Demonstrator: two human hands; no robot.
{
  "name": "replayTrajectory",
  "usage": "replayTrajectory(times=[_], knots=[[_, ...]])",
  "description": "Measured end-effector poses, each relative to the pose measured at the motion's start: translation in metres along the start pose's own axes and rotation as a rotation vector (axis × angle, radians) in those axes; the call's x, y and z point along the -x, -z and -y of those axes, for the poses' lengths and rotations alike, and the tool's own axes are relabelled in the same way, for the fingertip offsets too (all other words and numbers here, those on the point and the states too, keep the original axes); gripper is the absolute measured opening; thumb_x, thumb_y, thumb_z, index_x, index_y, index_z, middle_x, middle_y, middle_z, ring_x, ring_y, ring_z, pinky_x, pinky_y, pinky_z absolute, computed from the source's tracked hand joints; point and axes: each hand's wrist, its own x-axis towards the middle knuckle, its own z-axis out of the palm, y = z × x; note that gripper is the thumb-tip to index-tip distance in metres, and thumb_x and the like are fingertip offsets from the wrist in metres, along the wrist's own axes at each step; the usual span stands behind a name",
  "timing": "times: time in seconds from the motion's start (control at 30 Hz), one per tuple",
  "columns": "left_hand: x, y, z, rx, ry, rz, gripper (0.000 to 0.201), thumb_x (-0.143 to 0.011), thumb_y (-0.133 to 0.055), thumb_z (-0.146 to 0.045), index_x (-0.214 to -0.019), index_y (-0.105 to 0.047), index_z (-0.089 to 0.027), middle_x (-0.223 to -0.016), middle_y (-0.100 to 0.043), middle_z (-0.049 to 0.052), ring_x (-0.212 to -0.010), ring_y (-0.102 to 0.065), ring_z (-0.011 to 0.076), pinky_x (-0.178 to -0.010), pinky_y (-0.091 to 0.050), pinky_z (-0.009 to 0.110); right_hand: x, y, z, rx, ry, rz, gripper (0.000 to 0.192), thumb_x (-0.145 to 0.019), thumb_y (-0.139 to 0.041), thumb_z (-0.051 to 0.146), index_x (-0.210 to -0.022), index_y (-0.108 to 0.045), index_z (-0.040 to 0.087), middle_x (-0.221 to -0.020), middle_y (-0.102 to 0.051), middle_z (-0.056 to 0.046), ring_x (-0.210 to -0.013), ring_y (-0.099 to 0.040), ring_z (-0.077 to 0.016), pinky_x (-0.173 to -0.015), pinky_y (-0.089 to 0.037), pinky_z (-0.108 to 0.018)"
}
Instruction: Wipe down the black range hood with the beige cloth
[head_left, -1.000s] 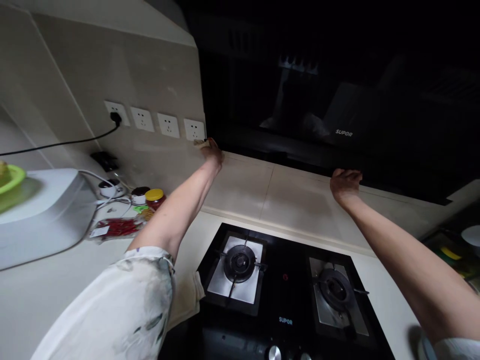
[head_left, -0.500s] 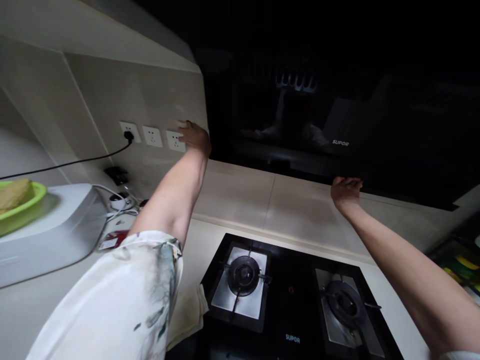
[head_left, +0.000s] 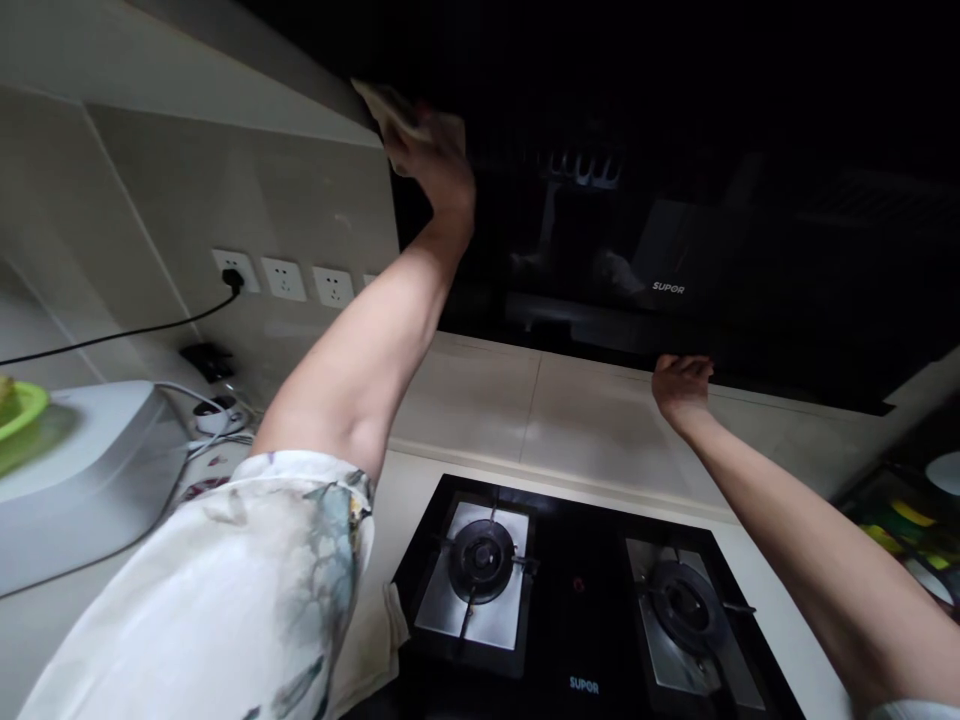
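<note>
My left hand (head_left: pixel 435 165) is raised against the left side of the black range hood (head_left: pixel 570 240). Its fingers are closed on a beige cloth (head_left: pixel 386 112), partly hidden and slightly blurred, which sticks out to the left near the hood's side edge. Lower down on the right, my right hand (head_left: pixel 681 388) grips the bottom edge of the hood, with its fingertips curled over the rim. Below both arms lies a black gas stove (head_left: pixel 559 620) with two burners.
A folded cloth (head_left: pixel 371 645) lies at the stove's left edge. Several wall sockets (head_left: pixel 283 279) line the left wall, one with a black plug (head_left: pixel 232 280). On the left counter stands a white appliance (head_left: pixel 82 450) bearing a green bowl (head_left: pixel 26 425).
My left hand has moved up and right with the cloth, from beside the wall socket onto the hood's side. My right hand stays at the hood's bottom edge. The view has shifted slightly.
</note>
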Motion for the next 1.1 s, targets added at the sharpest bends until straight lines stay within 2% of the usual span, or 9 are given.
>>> replayTrajectory(times=[0.1,0.2,0.33,0.47,0.57,0.7,0.83,0.97,1.1], knots=[[0.039,-0.021,-0.017,-0.097,-0.029,0.054,0.067,-0.117,-0.053,-0.018,-0.168,-0.021,0.01,-0.181,-0.004,0.028,-0.172,-0.003,0.0264,-0.14,0.004,0.036,0.0,0.001,0.0,-0.042,0.001,0.012,0.053,-0.101,-0.025,0.01,-0.142,-0.052,-0.009,-0.137,-0.048,-0.047,-0.126,-0.062,-0.0461,-0.106,-0.04,-0.059],[0.097,-0.037,-0.013,-0.149,-0.232,0.231,0.072,-0.113,-0.062,-0.018,-0.172,-0.025,0.002,-0.182,-0.002,0.024,-0.172,0.006,0.0263,-0.141,0.008,0.044,0.0,0.002,0.001,-0.102,-0.012,-0.012,0.052,-0.1,-0.028,0.01,-0.14,-0.054,-0.009,-0.137,-0.049,-0.045,-0.127,-0.061,-0.0428,-0.109,-0.04,-0.059],[0.153,-0.046,0.005,-0.036,-0.57,0.614,0.064,-0.104,-0.058,0.001,-0.165,-0.051,-0.015,-0.179,-0.029,0.012,-0.171,-0.012,0.0308,-0.141,0.008,0.051,0.001,0.002,0.0,-0.168,-0.036,-0.015,0.051,-0.101,-0.029,0.01,-0.141,-0.053,-0.007,-0.139,-0.051,-0.042,-0.131,-0.059,-0.0402,-0.112,-0.04,-0.058],[0.149,-0.041,0.017,0.203,-0.739,0.877,0.057,-0.096,-0.056,0.003,-0.145,-0.071,-0.023,-0.163,-0.056,0.006,-0.162,-0.037,0.0328,-0.141,-0.011,0.055,0.002,0.003,-0.003,-0.095,-0.011,0.013,0.052,-0.102,-0.023,0.009,-0.143,-0.051,-0.006,-0.141,-0.047,-0.045,-0.131,-0.06,-0.0437,-0.111,-0.039,-0.057],[0.117,-0.029,0.033,0.073,-0.807,0.847,0.064,-0.095,-0.056,-0.002,-0.155,-0.063,-0.023,-0.173,-0.043,0.003,-0.168,-0.025,0.0301,-0.141,-0.002,0.054,0.002,0.004,-0.004,-0.087,0.013,0.005,0.053,-0.101,-0.024,0.009,-0.144,-0.051,-0.007,-0.139,-0.048,-0.046,-0.128,-0.061,-0.0438,-0.107,-0.04,-0.056],[0.072,-0.003,0.071,-0.132,-0.709,0.585,0.07,-0.1,-0.06,-0.016,-0.168,-0.044,-0.017,-0.182,-0.023,0.008,-0.171,-0.008,0.0268,-0.14,0.009,0.05,0.002,0.005,0.001,-0.161,-0.021,-0.023,0.05,-0.101,-0.028,0.011,-0.141,-0.053,-0.007,-0.139,-0.049,-0.045,-0.129,-0.06,-0.0424,-0.107,-0.042,-0.056],[0.035,0.015,0.091,-0.01,-0.328,0.213,0.07,-0.108,-0.055,-0.062,-0.162,-0.052,-0.019,-0.171,-0.047,0.009,-0.17,0.016,0.0307,-0.139,0.009,0.053,0.002,0.009,0.008,-0.27,-0.082,-0.006,0.048,-0.101,-0.035,0.011,-0.143,-0.053,-0.005,-0.144,-0.048,-0.042,-0.138,-0.056,-0.0428,-0.11,-0.042,-0.059],[0.013,-0.004,0.063,0.023,-0.092,0.2,0.055,-0.114,-0.04,-0.065,-0.141,-0.069,-0.027,-0.161,-0.057,0.006,-0.169,0.014,0.0387,-0.134,-0.002,0.073,0.001,0.012,0.011,-0.29,-0.075,0.014,0.05,-0.1,-0.035,0.009,-0.144,-0.053,-0.007,-0.145,-0.045,-0.044,-0.139,-0.055,-0.0451,-0.11,-0.042,-0.06],[0.042,-0.051,0.007,0.024,-0.08,0.214,0.054,-0.118,-0.027,-0.055,-0.14,-0.072,-0.035,-0.158,-0.06,-0.002,-0.168,0.018,0.0345,-0.136,-0.004,0.072,0.001,0.011,0.012,-0.278,-0.054,-0.009,0.052,-0.1,-0.031,0.009,-0.144,-0.052,-0.008,-0.143,-0.045,-0.046,-0.135,-0.057,-0.0466,-0.107,-0.042,-0.06]])
